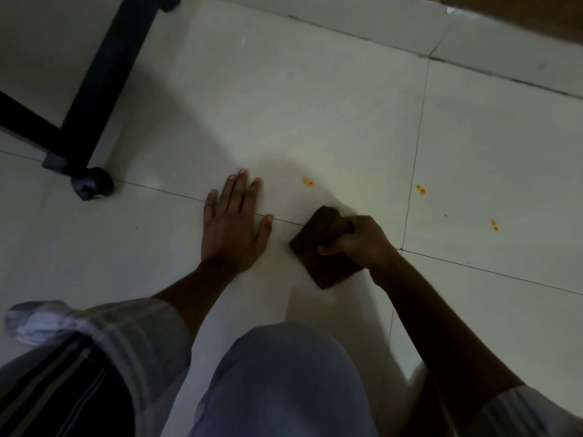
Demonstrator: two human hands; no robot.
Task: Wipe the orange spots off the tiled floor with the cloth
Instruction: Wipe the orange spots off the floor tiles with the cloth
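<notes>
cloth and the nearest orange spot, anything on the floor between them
Nothing: in the head view only bare tile lies between the cloth and the nearest orange spot.

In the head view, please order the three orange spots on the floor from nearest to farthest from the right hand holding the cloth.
From the right hand on the cloth:
1. Left orange spot, just ahead of the cloth.
2. Middle orange spot, beyond the tile joint to the right.
3. Right orange spot, farthest right.

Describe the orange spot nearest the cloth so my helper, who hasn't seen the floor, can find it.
Start at the left hand pressed flat on the tiled floor. Just right of its fingertips lies a small orange spot, above the dark cloth. Unlike the other two spots, it sits left of the vertical grout line.
</notes>
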